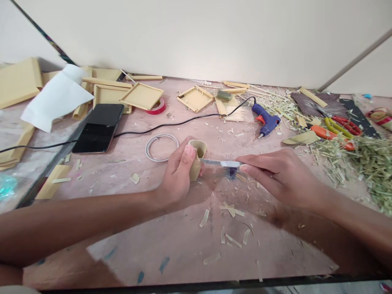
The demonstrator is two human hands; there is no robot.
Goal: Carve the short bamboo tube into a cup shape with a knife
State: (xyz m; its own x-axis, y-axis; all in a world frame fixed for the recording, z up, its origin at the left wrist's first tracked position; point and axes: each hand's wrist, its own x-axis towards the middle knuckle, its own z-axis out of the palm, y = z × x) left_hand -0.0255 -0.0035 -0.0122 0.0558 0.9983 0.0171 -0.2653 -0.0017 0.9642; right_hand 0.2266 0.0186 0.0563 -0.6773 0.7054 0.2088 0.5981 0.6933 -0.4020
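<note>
My left hand (180, 175) is closed around a small hollow tan piece (194, 169), apparently bamboo or card, its open end facing up. The thumb presses along its near side. In my right hand (269, 169) a thin flat metal blade (228, 163) is pinched between thumb and fingers; its exact kind I cannot make out. The blade points left, and its far end meets the right side of the tan piece, close to my left fingers. A roll of white tape (161, 159) lies just left of my left hand. Pale shavings (232, 209) are scattered below the blade.
A black phone (98, 128) lies at left. The blue glue gun (266, 119) trails a black cord (171, 123) across the table. Shallow tan trays (196, 99) sit along the back wall. Red-handled pliers (346, 124) and a heap of green shavings (378, 171) occupy the right.
</note>
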